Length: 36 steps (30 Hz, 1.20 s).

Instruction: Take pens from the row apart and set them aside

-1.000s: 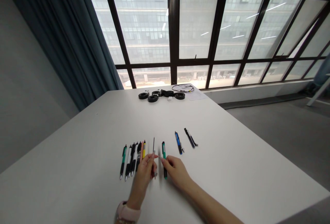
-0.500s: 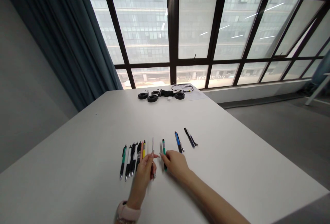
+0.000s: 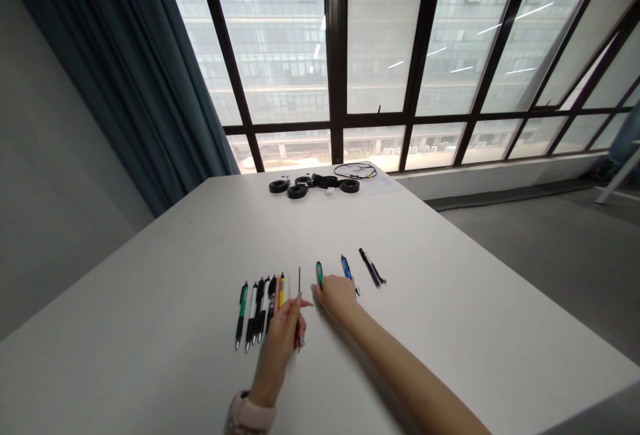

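A thin dark pen refill [image 3: 299, 279] points away from me, pinched in my left hand [image 3: 287, 329]; the fingers cover much of its lower part. To its right, my right hand [image 3: 340, 298] has its fingers closed round a green pen [image 3: 319, 273], whose far end sticks out past them while the rest is hidden. Left of my left hand several pens lie side by side, among them a green and black pen [image 3: 242, 315], a white and black pen [image 3: 252, 318] and a yellow pen [image 3: 282, 288], partly behind the fingers.
Beyond my right hand lie a blue pen [image 3: 346, 267] and black pens [image 3: 369, 267] on the white table [image 3: 240, 235]. At the far end are black rings [image 3: 297, 191] and a coiled black cable [image 3: 355, 171]. Windows and a blue curtain [image 3: 165, 108] border the table.
My right hand has moved forward along the green pen and covers more of it; the pen's far end sits slightly farther away. My left hand keeps its pinch on the refill, almost still.
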{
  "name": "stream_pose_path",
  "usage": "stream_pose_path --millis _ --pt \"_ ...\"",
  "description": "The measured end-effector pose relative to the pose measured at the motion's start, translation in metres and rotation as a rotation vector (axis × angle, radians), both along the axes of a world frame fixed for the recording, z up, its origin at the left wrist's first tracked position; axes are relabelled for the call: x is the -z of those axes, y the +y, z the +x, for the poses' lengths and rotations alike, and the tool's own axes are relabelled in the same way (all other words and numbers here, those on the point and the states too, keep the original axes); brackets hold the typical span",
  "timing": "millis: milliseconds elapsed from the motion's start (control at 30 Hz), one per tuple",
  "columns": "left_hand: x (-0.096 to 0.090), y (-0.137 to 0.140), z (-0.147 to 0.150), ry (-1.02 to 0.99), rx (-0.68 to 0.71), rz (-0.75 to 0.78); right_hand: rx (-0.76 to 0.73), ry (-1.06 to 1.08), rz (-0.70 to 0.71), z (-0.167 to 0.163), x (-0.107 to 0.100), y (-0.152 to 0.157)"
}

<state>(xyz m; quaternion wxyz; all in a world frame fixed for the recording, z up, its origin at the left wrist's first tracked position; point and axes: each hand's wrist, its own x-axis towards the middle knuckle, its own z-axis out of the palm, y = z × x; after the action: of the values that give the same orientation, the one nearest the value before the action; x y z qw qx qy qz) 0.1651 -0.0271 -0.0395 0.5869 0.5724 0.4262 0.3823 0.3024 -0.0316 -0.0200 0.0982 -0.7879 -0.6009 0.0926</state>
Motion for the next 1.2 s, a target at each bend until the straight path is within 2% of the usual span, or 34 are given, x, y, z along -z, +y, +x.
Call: stream_pose_path --millis 400,1033,1200 --pt "0.004 0.002 0.000 0.008 0.000 -0.017 0.018 -0.012 0.006 0.005 0.009 0.005" --pt "0.010 0.004 -0.002 0.009 0.013 -0.007 0.031 -0.028 0.007 0.005 0.006 0.003" --pt "0.012 0.006 -0.001 0.025 0.008 -0.018 0.015 -0.022 0.054 0.005 0.002 -0.004"
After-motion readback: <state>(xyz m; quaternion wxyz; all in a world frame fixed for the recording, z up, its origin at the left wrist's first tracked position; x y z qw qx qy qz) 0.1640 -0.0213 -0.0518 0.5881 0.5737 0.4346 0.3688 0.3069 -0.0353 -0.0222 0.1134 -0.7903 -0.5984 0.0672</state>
